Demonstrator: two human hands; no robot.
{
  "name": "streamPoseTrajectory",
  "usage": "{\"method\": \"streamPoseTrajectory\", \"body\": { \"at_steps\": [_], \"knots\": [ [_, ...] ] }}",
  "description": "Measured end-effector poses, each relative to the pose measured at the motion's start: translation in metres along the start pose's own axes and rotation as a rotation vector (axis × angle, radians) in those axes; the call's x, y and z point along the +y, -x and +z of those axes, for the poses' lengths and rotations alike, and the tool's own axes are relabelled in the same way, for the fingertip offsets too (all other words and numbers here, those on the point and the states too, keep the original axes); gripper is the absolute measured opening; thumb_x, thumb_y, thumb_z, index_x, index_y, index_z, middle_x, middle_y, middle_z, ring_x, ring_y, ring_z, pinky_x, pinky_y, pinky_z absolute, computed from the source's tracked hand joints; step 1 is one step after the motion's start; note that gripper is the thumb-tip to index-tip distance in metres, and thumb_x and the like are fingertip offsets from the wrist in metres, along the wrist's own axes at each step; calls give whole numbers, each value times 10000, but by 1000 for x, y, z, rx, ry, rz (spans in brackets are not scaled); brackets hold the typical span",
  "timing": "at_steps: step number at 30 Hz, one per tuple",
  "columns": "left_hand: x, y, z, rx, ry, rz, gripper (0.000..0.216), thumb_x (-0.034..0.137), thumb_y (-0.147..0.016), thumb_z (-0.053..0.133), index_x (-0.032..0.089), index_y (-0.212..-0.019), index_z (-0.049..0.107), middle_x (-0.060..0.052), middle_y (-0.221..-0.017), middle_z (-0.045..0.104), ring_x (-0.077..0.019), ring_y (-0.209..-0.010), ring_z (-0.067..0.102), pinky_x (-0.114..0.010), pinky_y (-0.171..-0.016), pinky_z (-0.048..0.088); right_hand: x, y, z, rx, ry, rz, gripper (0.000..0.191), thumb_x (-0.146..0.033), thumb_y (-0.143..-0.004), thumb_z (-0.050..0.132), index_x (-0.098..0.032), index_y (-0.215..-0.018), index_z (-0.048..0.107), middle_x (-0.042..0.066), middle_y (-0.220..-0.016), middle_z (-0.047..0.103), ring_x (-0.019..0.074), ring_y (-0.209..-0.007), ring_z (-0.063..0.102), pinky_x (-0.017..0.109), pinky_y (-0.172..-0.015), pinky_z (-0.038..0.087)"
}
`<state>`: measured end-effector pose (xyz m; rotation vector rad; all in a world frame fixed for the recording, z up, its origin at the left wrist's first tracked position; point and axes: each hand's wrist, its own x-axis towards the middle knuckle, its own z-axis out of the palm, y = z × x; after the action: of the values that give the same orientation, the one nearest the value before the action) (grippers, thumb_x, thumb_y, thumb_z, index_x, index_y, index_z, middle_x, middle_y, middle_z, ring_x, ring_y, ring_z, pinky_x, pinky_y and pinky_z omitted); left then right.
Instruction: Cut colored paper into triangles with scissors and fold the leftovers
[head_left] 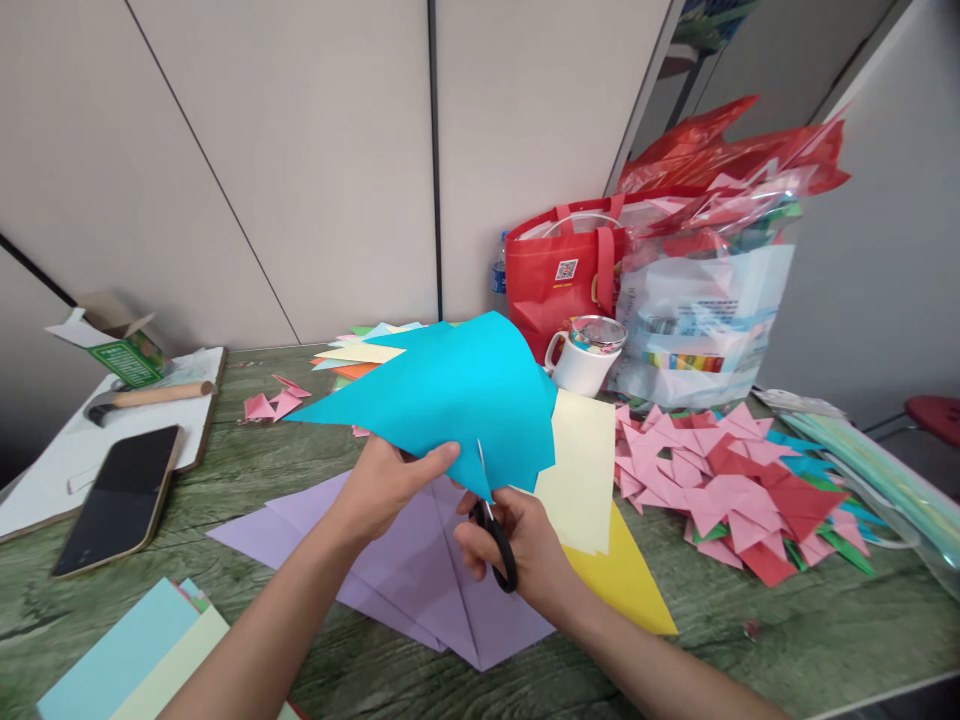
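My left hand grips the lower edge of a large bright blue sheet of paper, thumb on top and fingers hidden beneath. The sheet bends over at the right and ends in a point at the left. Black-handled scissors sit in my right hand, fingers around the handles. One blade lies over the blue paper near its bottom corner. Under both hands are lilac sheets with fold lines. A cream sheet and a yellow sheet lie just to the right.
Folded pink and red paper pieces are heaped at the right. Behind stand a white mug, a red bag and a plastic bag. Leftward lie a phone, a hammer and coloured paper.
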<state>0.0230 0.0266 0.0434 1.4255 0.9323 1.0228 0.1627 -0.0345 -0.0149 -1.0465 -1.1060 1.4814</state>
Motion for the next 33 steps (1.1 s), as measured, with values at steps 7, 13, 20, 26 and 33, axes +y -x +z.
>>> {"method": "streamPoseTrajectory", "body": {
  "at_steps": [7,13,20,26,33],
  "knots": [
    [2,0,1,16,22,-12,422,306,-710,694,185,-1104,606,-76,-1020,690,-262,-935,616,-398,-799,496,6,-2,-1,13,33,8,357,-458,-658,706,-159,-772,550,-53,-455,558,108,-358,512,226,-379,401],
    [2,1,1,11,32,-11,473,306,-708,703,194,-1153,588,-88,-1081,679,-274,-982,605,-406,-814,495,6,-2,0,31,26,24,354,-453,-652,717,-160,-758,548,-52,-443,560,102,-343,503,215,-366,391],
    [1,1,0,-4,65,-15,519,304,-719,711,212,-1206,559,-79,-1095,676,-259,-952,620,-400,-814,504,6,-2,-1,23,25,14,364,-470,-664,708,-160,-754,540,-50,-442,562,92,-341,494,207,-362,393],
    [6,1,3,-21,186,-26,559,325,-733,704,222,-1252,526,-98,-1170,646,-308,-1076,579,-460,-875,487,5,-2,0,31,34,7,349,-455,-652,717,-163,-725,543,-53,-428,557,93,-336,497,201,-357,394],
    [3,2,0,-8,182,-16,618,320,-721,718,230,-1290,493,-102,-1229,619,-315,-1080,583,-461,-859,510,7,-1,0,31,20,35,291,-388,-654,721,-157,-713,554,-59,-413,555,83,-322,489,179,-341,388]
  ]
}}
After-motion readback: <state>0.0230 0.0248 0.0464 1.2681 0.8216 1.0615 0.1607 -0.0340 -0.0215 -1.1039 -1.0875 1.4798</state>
